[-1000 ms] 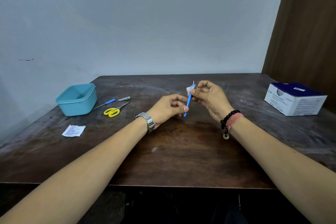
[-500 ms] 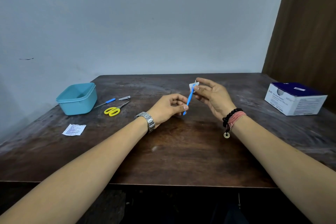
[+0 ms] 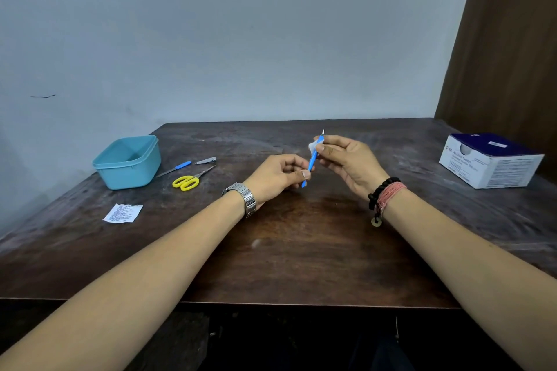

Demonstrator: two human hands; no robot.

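A thin blue-handled tool (image 3: 311, 162) with a small metal tip stands nearly upright above the middle of the dark wooden table (image 3: 289, 250). My left hand (image 3: 277, 178), with a steel watch on its wrist, pinches the tool's lower end. My right hand (image 3: 349, 159), with bead and thread bracelets, pinches a small white swab (image 3: 313, 146) against the tool's upper part, fingers curled.
At the left stand a teal plastic tub (image 3: 128, 161), a blue-handled tool (image 3: 174, 169), a nail clipper (image 3: 206, 160) and yellow scissors (image 3: 190, 181). A torn white sachet (image 3: 123, 213) lies nearer. A white and blue swab box (image 3: 489, 161) sits far right.
My right hand's fingers spread open around the swab half a second ago and have curled back. The swab has shifted slightly along the tool's upper part. The left hand stayed put.
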